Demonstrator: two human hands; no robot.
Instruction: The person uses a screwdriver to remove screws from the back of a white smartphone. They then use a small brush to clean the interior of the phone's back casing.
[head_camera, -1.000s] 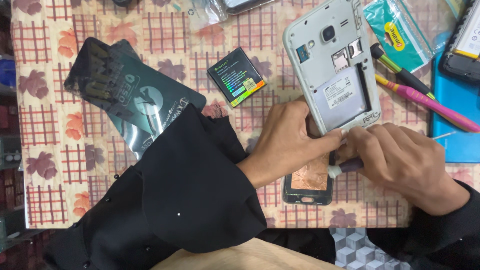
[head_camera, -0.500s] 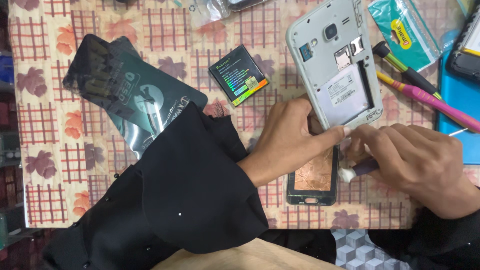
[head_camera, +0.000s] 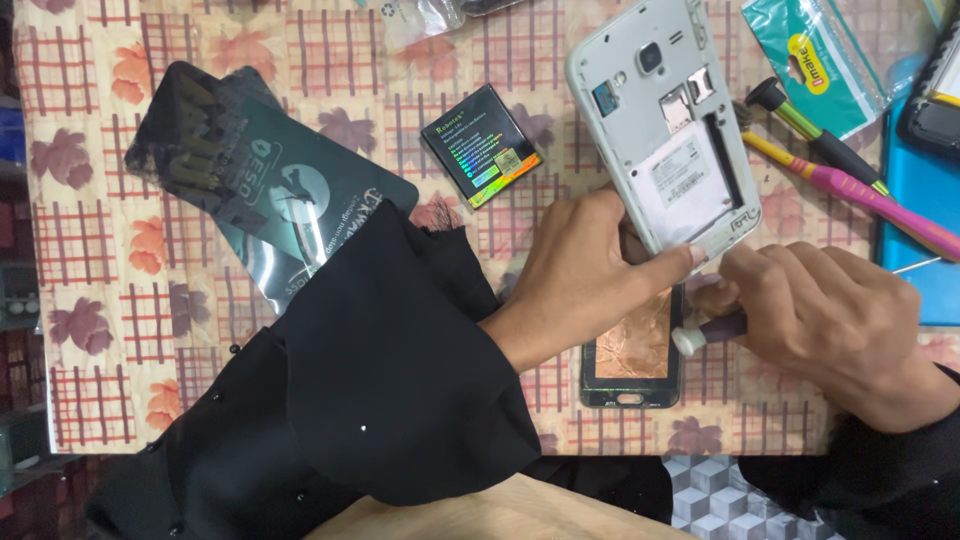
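worktop: covered by a checked cloth with leaf print; all parts are laid on it.
sleeve: black, wide, draped over the lower middle of the worktop and over part of the dark pouch.
dark pouch: flat, glossy, laid at left, its lower right corner hidden by the sleeve.
phone frame: white, back cover off, battery bay exposed, tilted; lower edge is pinched by the left hand.
left hand: grip closed on the lower edge of the phone frame, thumb tip on its bottom corner.
right hand: grip closed on the tool handle, just beside the left thumb.
screen panel: black-rimmed, copper-coloured foil on its back, flat on the worktop under the phone frame, partly hidden by both hands.
battery: black with coloured label, lying apart, between pouch and phone frame.
screwdrivers: pink and green handles, at right, near a teal packet.
tool handle: dark, white end cap towards the screen panel; tip hidden in the fist.
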